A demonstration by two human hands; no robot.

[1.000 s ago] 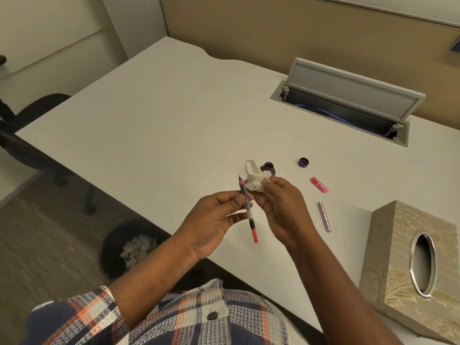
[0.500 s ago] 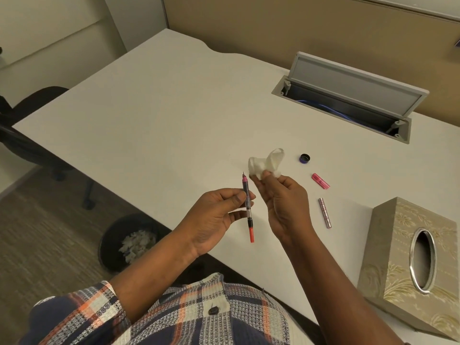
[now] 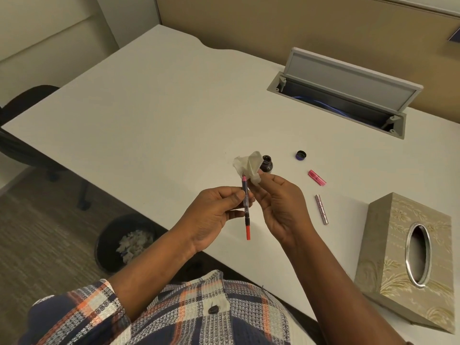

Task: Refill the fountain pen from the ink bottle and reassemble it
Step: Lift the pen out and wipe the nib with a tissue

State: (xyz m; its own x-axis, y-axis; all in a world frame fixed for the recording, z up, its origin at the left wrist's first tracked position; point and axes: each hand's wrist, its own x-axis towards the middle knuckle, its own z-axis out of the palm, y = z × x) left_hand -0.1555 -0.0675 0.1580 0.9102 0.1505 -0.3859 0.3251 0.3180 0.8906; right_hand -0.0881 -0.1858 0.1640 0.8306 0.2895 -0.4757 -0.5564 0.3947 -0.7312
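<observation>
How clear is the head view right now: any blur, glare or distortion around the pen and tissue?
Head view: warm, even light with soft shadows, no glare on the table; the pen in the left hand and the tissue in the right hand look sharp, the nib too small to read; wide-angle stretch toward the corners, plainest on the tissue box.

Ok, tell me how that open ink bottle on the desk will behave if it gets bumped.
The ink bottle looks small and squat, so it would probably slide rather than tip. Its cap lies apart on the desk, so any tip would likely spill ink. It seems glass, so probably hard and slick.
</observation>
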